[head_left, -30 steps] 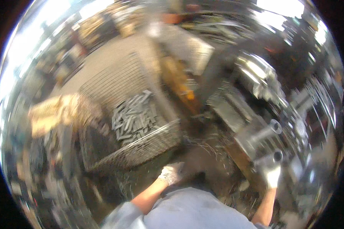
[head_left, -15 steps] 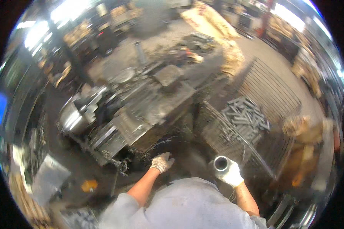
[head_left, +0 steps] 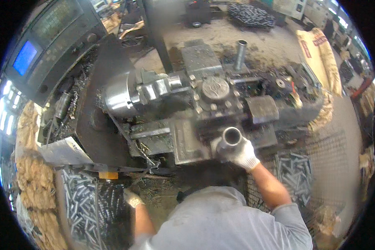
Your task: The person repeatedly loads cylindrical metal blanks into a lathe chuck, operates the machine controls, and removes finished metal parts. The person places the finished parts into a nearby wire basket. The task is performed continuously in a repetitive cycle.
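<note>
My right hand [head_left: 243,156], in a white knit glove, is wrapped round a short steel tube [head_left: 229,143]. The tube's open round end faces up, over the front of the lathe carriage [head_left: 185,146]. Low at the left, my gloved left hand [head_left: 132,197] has its fingers stretched out and holds nothing I can see. It is beside a bin of metal tube pieces [head_left: 80,208]. Behind the right hand stands the lathe's tool post [head_left: 216,92]. Left of that, the shiny chuck [head_left: 120,95] has its jaws facing the tool post.
A wire basket of cut tubes [head_left: 295,175] stands right of my right arm. Metal shavings [head_left: 145,152] hang below the chuck. An upright tube [head_left: 240,54] stands behind the tool post. A control panel with a blue screen [head_left: 26,57] is at far left; sacks [head_left: 318,56] lie far right.
The view has turned left, toward the lathe. My right hand has carried the tube from beside the wire basket to the carriage. My left hand is now beside the bin at left.
</note>
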`<act>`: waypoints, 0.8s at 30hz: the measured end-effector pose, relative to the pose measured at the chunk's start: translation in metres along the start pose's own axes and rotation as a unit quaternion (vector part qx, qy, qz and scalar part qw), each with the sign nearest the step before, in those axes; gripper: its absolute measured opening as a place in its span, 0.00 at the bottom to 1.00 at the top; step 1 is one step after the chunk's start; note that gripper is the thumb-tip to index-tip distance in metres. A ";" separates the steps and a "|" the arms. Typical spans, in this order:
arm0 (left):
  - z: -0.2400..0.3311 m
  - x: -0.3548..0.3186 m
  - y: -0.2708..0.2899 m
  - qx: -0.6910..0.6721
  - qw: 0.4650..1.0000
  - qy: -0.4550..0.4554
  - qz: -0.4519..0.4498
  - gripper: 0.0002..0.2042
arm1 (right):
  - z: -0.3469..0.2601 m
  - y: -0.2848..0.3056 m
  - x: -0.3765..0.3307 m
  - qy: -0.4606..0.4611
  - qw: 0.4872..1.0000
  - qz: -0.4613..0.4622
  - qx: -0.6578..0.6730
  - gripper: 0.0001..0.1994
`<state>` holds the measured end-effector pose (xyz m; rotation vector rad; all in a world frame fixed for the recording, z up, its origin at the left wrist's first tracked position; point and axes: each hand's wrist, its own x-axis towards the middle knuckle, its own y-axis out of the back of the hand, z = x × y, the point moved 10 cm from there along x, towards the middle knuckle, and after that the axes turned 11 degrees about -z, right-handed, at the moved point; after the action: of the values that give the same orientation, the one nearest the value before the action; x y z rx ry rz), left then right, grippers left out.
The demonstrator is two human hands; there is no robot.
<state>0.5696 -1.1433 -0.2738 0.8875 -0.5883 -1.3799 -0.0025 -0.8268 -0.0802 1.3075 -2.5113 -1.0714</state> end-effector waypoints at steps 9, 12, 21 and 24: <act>0.036 0.065 0.056 0.248 0.945 -0.178 0.118 0.25 | -0.035 0.161 0.052 0.123 0.968 -0.040 -0.217 0.18; 0.016 0.067 0.027 -0.415 0.902 -0.053 -0.109 0.18 | -0.064 0.208 0.085 0.181 0.978 0.049 -0.087 0.16; 0.382 -0.048 0.016 0.055 0.892 -0.443 0.074 0.41 | -0.208 0.029 0.291 0.151 0.837 -0.245 -0.464 0.21; 0.497 -0.026 0.001 0.152 0.838 -0.518 0.082 0.48 | -0.179 0.009 0.330 0.236 0.817 -0.298 -0.434 0.18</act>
<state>0.1665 -1.2112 0.0108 0.2252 -1.7084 -1.5648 -0.1420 -1.1679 -0.0108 1.7260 -1.0007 -1.4772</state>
